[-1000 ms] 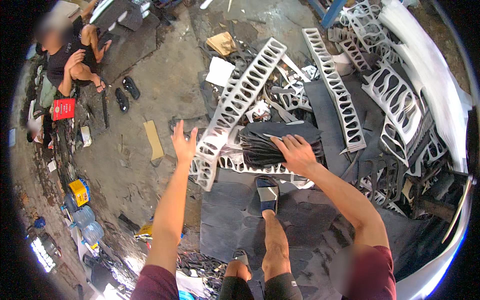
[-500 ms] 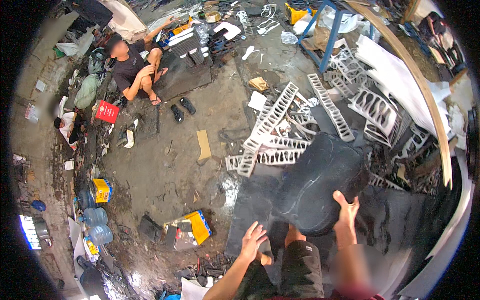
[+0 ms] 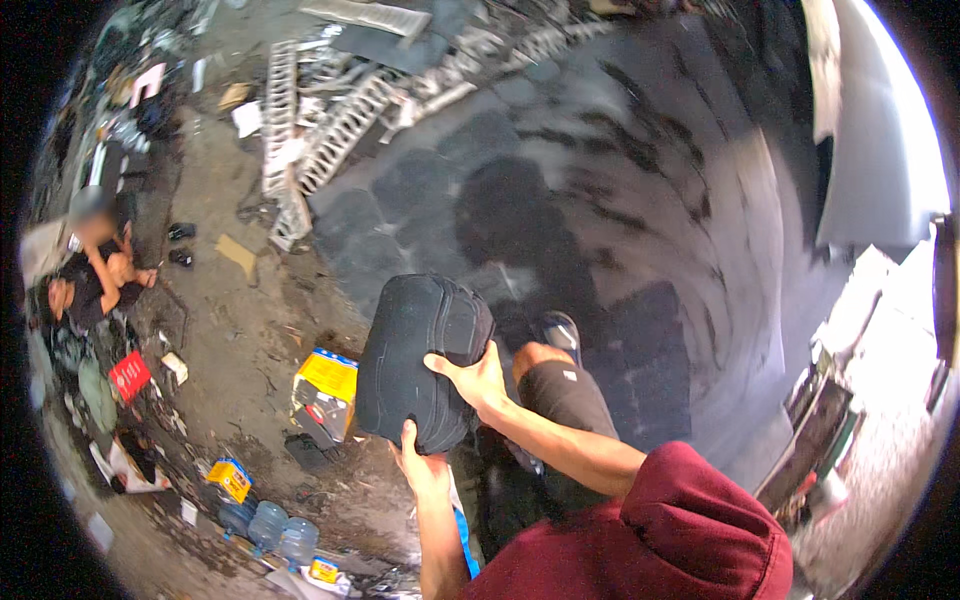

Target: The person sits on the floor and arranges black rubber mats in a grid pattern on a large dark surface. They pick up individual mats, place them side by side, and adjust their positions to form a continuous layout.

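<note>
A thick black bundle [image 3: 405, 350] with rounded corners and line-like seams or layers along its side is held between my two hands in front of my legs. My left hand [image 3: 424, 472] grips its near end from below, with the thumb up against the side. Around its right side my right hand [image 3: 476, 382] is closed, thumb lying on top. The fingers of both hands are partly hidden by the bundle. Beneath and to the right spreads dark sheet material [image 3: 640, 370], scuffed and marked with darker rounded patches.
Whitish strips with cut-out holes [image 3: 345, 130] lie in a heap at the far left. A yellow box [image 3: 325, 385] stands just left of the bundle. Large clear water bottles [image 3: 285, 535] are at the lower left. A person in dark clothes [image 3: 100, 265] sits at the left.
The view has swung right. My left hand, formerly free with its fingers spread, now holds the bundle too. The bundle has come off the sheet beside the strips and nearer to my body.
</note>
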### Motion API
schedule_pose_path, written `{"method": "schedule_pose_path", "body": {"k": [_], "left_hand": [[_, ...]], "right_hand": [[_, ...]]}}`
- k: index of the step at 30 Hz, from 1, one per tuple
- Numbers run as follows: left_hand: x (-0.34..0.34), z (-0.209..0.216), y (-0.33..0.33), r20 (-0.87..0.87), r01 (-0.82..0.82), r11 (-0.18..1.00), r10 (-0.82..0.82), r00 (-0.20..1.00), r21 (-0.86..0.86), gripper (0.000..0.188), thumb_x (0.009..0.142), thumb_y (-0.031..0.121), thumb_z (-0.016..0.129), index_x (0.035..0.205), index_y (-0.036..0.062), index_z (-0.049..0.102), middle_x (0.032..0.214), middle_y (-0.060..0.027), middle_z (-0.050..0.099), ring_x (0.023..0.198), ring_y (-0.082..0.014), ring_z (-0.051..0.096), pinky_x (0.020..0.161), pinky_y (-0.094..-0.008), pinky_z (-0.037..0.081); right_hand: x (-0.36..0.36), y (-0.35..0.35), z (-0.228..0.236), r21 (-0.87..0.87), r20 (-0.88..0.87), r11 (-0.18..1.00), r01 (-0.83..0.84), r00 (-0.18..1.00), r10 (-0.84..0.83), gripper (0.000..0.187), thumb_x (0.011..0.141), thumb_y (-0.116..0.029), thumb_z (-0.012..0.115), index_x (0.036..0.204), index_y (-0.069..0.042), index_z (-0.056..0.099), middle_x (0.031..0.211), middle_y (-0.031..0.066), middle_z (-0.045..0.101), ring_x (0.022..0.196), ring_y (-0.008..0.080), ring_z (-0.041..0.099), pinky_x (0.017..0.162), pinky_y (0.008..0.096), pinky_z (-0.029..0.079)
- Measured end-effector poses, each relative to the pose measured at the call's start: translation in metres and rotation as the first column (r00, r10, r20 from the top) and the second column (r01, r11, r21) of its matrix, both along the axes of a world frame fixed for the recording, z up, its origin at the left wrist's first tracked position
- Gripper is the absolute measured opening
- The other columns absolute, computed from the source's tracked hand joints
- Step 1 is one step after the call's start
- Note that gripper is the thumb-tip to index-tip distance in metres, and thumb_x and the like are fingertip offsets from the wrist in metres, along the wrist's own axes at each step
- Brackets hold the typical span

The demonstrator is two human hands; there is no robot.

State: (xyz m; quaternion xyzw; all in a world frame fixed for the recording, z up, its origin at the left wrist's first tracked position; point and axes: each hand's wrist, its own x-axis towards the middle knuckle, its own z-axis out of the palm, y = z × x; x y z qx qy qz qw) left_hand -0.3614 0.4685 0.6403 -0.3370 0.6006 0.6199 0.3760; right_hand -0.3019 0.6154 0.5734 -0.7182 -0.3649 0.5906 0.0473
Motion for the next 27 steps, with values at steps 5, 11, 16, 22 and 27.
{"method": "schedule_pose_path", "body": {"k": [5, 11, 16, 22, 27], "left_hand": [[0.105, 0.000, -0.005, 0.025, 0.145, 0.983, -0.143, 0.989, -0.109, 0.068, 0.090, 0.027, 0.078, 0.148, 0.0187, 0.044, 0.147, -0.0109, 0.051, 0.135, -0.0344, 0.051, 0.106, -0.0624, 0.045], [0.206, 0.013, 0.008, -0.033, 0.165, 0.967, -0.174, 0.984, -0.194, 0.101, 0.084, 0.013, 0.084, 0.165, 0.0116, 0.023, 0.160, -0.0176, 0.037, 0.141, -0.0367, 0.046, 0.114, -0.0566, 0.044], [0.248, 0.035, -0.011, -0.065, 0.160, 0.973, -0.172, 0.983, -0.163, 0.103, 0.082, 0.011, 0.085, 0.165, 0.0109, 0.022, 0.158, -0.0184, 0.039, 0.140, -0.0362, 0.047, 0.115, -0.0547, 0.043], [0.271, 0.004, -0.042, -0.120, 0.073, 0.949, -0.115, 0.986, -0.306, 0.108, 0.078, 0.008, 0.088, 0.164, 0.0079, 0.023, 0.157, -0.0189, 0.041, 0.139, -0.0346, 0.047, 0.118, -0.0491, 0.039], [0.273, -0.130, -0.080, -0.266, 0.067, 0.992, -0.093, 0.960, -0.107, 0.109, 0.077, 0.006, 0.089, 0.164, 0.0029, 0.022, 0.159, -0.0156, 0.041, 0.143, -0.0274, 0.044, 0.121, -0.0396, 0.034]], "right_hand": [[0.122, -0.019, 0.006, -0.241, 0.072, 0.961, 0.134, 0.990, -0.120, 0.128, 0.062, -0.060, 0.094, 0.149, 0.009, 0.031, 0.144, 0.0315, 0.054, 0.133, 0.0403, 0.057, 0.111, 0.0452, 0.047], [0.236, -0.038, 0.009, -0.263, 0.002, 0.902, 0.343, 0.935, -0.355, 0.119, 0.066, -0.052, 0.095, 0.149, 0.007, 0.032, 0.144, 0.0275, 0.055, 0.132, 0.0377, 0.057, 0.111, 0.0443, 0.047], [0.279, -0.069, 0.026, -0.186, -0.104, 0.902, 0.389, 0.905, -0.411, 0.102, 0.072, -0.036, 0.096, 0.147, 0.003, 0.038, 0.141, 0.0185, 0.057, 0.129, 0.0303, 0.058, 0.110, 0.0426, 0.049], [0.293, -0.079, 0.014, -0.214, -0.159, 0.943, 0.256, 0.943, -0.292, 0.119, 0.070, -0.045, 0.095, 0.154, 0.005, 0.028, 0.152, 0.0228, 0.048, 0.139, 0.0331, 0.049, 0.117, 0.0434, 0.040], [0.292, -0.090, -0.101, -0.312, -0.139, 0.930, 0.193, 0.959, -0.246, 0.129, 0.070, -0.050, 0.094, 0.161, -0.002, 0.016, 0.159, 0.0211, 0.040, 0.147, 0.0357, 0.038, 0.121, 0.0492, 0.032]]}}
